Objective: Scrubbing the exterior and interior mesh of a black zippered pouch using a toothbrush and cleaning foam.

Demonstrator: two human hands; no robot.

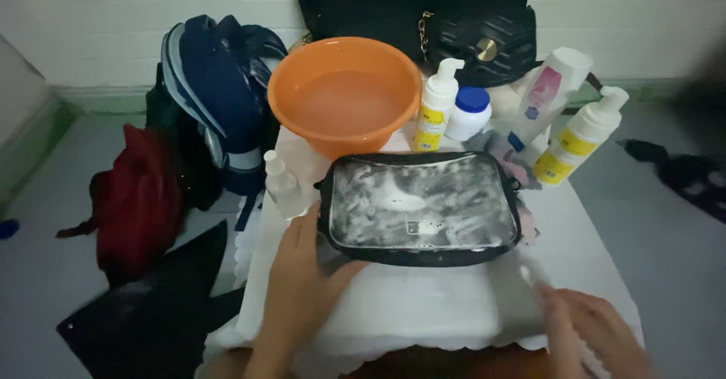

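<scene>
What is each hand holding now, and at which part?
The left hand holds the black-edged clear pouch smeared with white foam at its lower left corner. The right hand is blurred; its hold cannot be told.

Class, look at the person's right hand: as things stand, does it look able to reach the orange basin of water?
Probably yes, with a stretch. The right hand sits at the near edge, and the soapy pouch lies between it and the orange basin, but the pouch is low, so the hand should pass over it.
</scene>
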